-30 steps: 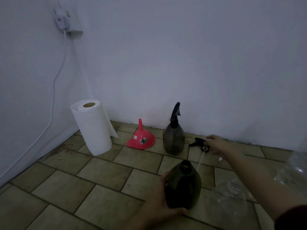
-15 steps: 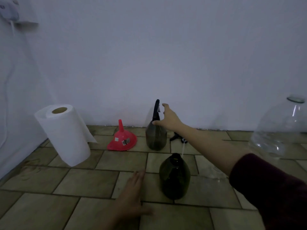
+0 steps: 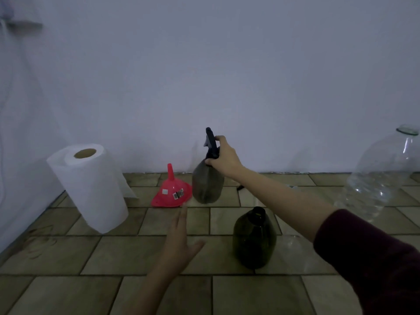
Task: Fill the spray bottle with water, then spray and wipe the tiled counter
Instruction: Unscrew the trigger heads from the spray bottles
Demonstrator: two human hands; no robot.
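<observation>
Your right hand (image 3: 225, 159) grips the capped spray bottle (image 3: 207, 183) near the tabletop's (image 3: 68, 255) back edge; left hand (image 3: 179, 242) hovers, grip open.

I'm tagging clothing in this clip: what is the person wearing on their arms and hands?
The right arm has a dark maroon sleeve pushed up, leaving the forearm bare. The left arm shows no sleeve in view. Both the right hand and left hand are bare: no gloves, rings or watch visible.

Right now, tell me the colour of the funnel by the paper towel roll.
Red-pink funnel, seen in the head view.
</observation>
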